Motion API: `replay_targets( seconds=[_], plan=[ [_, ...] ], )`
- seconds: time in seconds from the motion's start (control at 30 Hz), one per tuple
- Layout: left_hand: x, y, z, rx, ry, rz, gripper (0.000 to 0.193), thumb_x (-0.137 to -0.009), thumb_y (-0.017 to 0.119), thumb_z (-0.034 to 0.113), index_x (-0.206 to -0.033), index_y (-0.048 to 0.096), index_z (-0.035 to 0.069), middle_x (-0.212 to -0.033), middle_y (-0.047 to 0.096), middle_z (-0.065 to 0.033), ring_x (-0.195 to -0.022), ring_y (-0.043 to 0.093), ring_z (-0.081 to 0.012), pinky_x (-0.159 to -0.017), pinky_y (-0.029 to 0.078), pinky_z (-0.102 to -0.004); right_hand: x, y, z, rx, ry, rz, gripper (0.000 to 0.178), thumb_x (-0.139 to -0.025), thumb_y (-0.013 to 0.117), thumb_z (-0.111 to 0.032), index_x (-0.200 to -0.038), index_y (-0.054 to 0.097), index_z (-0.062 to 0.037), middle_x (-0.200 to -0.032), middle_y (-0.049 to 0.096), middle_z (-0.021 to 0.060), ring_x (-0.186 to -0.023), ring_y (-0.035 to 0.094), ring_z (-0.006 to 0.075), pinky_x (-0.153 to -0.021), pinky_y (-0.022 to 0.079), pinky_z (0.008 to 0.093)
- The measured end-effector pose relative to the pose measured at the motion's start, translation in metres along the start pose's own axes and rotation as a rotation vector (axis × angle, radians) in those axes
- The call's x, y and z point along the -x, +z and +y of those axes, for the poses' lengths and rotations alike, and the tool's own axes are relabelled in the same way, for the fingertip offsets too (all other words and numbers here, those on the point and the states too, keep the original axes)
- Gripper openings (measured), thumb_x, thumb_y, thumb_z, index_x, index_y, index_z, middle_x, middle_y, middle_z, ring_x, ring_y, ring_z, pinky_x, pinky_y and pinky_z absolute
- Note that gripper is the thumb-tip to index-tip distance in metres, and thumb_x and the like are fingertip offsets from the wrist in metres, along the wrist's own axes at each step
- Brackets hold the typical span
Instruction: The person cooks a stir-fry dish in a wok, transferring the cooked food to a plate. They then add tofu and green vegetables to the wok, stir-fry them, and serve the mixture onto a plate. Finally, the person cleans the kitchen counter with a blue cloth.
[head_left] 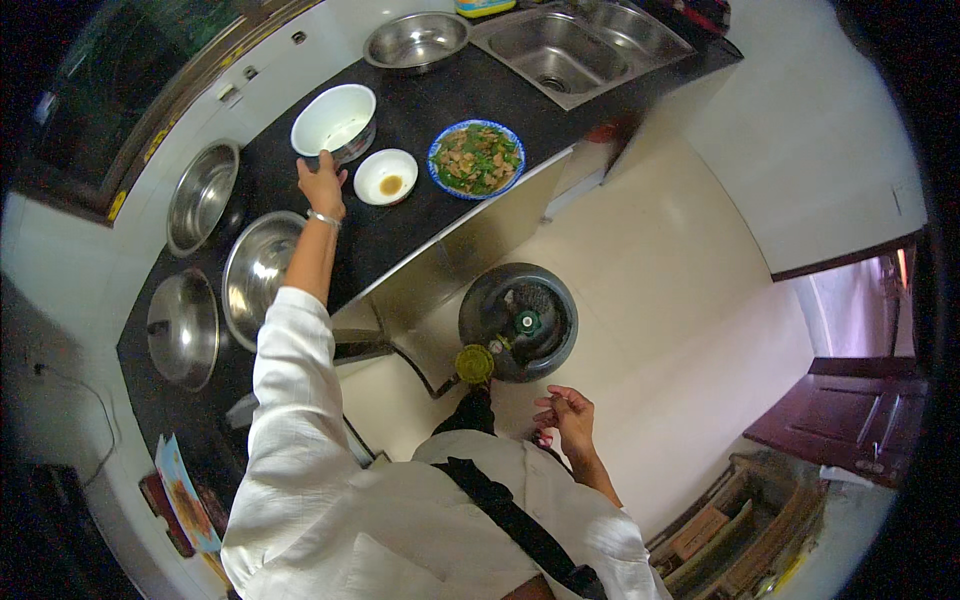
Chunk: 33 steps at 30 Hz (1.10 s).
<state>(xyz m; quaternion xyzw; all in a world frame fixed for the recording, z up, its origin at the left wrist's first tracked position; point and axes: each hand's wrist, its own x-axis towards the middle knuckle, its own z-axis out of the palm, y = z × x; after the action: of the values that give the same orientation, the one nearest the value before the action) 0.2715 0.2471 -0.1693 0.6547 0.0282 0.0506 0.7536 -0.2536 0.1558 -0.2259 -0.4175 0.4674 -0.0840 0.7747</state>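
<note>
My left hand (pixel 322 187) is stretched out over the dark counter, gripping the near rim of a large white bowl (pixel 325 106). Its index finger reaches over the rim, with the thumb low against the outside wall. Just right of it stands a small white bowl (pixel 370 184) with a little brown liquid at the bottom. Farther right is a blue-rimmed plate (pixel 434 160) of chopped green vegetables and meat pieces. My right hand (pixel 568 412) hangs in front of my body above the floor, fingers loosely bent and apart, holding nothing.
Steel basins (pixel 204 200) and a steel lid (pixel 183 330) line the counter's left side. Another steel basin (pixel 417 42) stands near the double sink (pixel 560 60). A dark gas cylinder (pixel 520 350) stands on the floor before me. A wooden crate (pixel 735 515) lies at lower right.
</note>
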Motion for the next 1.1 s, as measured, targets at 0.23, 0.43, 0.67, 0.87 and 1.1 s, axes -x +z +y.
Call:
replay_targets(
  seconds=[0.23,0.43,0.67,0.87,1.1],
  plan=[
    [0.234,-0.13,0.01,-0.486,0.521,-0.133,0.028,-0.082,0.06,0.014,-0.067,0.037,0.008,-0.062,0.035,0.0014,-0.058,0.031,-0.0073,-0.052,0.031,-0.0226,0.011,-0.019,0.008,0.179,0.009,-0.317,0.025,-0.086,0.049,-0.011,-0.106,0.051,0.0038,-0.085,0.063,0.0176,-0.059,0.062,0.0202,-0.052,0.051,0.0291],
    [0.489,-0.269,-0.039,-0.529,0.012,0.043,0.047,-0.079,0.066,0.018,-0.053,0.029,0.01,-0.052,0.028,0.0054,-0.051,0.024,-0.0056,-0.043,0.022,-0.0239,0.04,-0.051,0.032,0.407,0.12,-0.662,0.03,-0.086,0.053,-0.017,-0.107,0.051,0.0037,-0.086,0.063,0.0186,-0.06,0.062,0.0215,-0.052,0.051,0.0297],
    [0.666,-0.328,-0.016,-0.377,-0.138,0.36,0.048,-0.085,0.059,0.026,-0.049,0.031,0.011,-0.047,0.028,0.0073,-0.046,0.024,-0.0045,-0.041,0.022,-0.0236,0.081,-0.081,0.102,0.664,0.258,-0.965,0.025,-0.087,0.051,-0.013,-0.107,0.052,0.0012,-0.088,0.064,0.0181,-0.058,0.062,0.0194,-0.052,0.05,0.0282],
    [0.748,-0.361,-0.073,-0.125,-0.325,0.581,0.048,-0.091,0.044,0.036,-0.054,0.043,0.006,-0.049,0.043,0.0,-0.048,0.041,-0.0093,-0.045,0.036,-0.0285,0.151,-0.042,0.126,0.87,0.273,-1.178,0.021,-0.089,0.045,-0.011,-0.104,0.054,0.0018,-0.086,0.064,0.0175,-0.059,0.063,0.0201,-0.053,0.052,0.027],
    [0.812,-0.433,-0.062,-0.56,-0.202,0.64,0.036,-0.088,0.042,0.03,-0.068,0.052,0.003,-0.055,0.05,-0.0091,-0.057,0.051,-0.0214,-0.057,0.042,-0.0352,0.215,-0.023,0.21,1.036,0.313,-1.288,0.022,-0.089,0.046,-0.012,-0.103,0.054,0.0023,-0.086,0.064,0.0171,-0.059,0.063,0.0208,-0.051,0.052,0.0272]
  ],
)
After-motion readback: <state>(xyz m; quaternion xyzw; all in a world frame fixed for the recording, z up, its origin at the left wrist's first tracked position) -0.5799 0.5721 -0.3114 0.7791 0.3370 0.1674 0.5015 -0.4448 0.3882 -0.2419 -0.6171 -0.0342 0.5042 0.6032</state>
